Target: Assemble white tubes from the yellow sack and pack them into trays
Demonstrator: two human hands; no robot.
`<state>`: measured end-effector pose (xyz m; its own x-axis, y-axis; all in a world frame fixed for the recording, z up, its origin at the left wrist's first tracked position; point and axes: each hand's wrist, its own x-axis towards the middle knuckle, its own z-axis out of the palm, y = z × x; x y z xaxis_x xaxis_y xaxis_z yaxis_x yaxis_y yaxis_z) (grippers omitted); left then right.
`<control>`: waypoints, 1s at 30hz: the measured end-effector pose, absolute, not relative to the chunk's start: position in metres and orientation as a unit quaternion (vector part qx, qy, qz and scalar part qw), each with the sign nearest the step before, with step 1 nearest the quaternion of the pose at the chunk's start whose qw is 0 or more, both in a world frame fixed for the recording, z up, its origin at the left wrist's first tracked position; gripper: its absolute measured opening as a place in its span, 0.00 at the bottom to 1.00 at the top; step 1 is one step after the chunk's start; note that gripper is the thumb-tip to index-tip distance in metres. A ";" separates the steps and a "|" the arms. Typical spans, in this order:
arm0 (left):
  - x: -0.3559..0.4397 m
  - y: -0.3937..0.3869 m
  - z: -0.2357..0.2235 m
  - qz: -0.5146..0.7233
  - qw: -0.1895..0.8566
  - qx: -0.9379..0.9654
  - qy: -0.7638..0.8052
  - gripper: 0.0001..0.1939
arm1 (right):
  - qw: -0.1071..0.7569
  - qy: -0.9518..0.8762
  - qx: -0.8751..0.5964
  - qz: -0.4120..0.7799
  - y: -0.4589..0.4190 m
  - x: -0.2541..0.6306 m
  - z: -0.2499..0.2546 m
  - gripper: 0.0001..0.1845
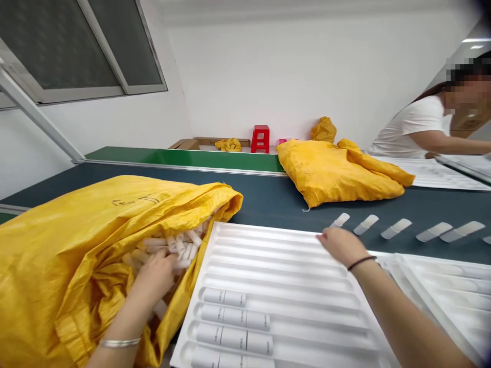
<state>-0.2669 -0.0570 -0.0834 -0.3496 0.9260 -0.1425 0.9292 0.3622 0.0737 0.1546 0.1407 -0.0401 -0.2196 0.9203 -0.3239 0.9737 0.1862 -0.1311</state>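
Observation:
My left hand (155,273) reaches into the mouth of a large yellow woven sack (76,230). Its fingers curl around white plastic tubes (184,245) in the sack; the fingertips are partly hidden among them. My right hand (341,246) is closed at the far right corner of a white grooved tray (261,255), pinching its edge. In the tray's near left grooves lie several rows of white printed tubes (233,335), end to end. The tray's far grooves are bare.
Several white tubes (397,229) lie spaced out on the dark conveyor belt (261,197). Stacked trays (445,291) with tubes stand at right. Beyond are another yellow sack (337,171), a red stool (261,139) and a co-worker in a white shirt (418,122).

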 end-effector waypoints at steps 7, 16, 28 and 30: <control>-0.244 -0.047 -0.070 0.174 0.087 0.628 0.753 0.14 | 0.054 0.927 0.281 -0.241 -0.006 0.057 -0.077 0.21; -0.181 -0.053 -0.047 0.529 0.246 0.546 0.601 0.12 | 0.008 0.918 0.318 -0.237 -0.003 0.020 -0.077 0.15; -0.143 -0.049 -0.039 0.723 0.470 0.159 0.480 0.24 | -0.319 0.725 0.286 -0.540 0.043 0.041 -0.055 0.15; -0.143 -0.051 -0.039 0.679 0.450 0.223 0.535 0.22 | -0.365 0.741 0.245 -0.508 0.051 0.050 -0.047 0.16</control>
<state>-0.1434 -0.0510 -0.0389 -0.4954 0.8501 -0.1786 -0.3733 -0.0227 0.9274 0.0501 0.0514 -0.0467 -0.6132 0.7338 0.2924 -0.0075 0.3647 -0.9311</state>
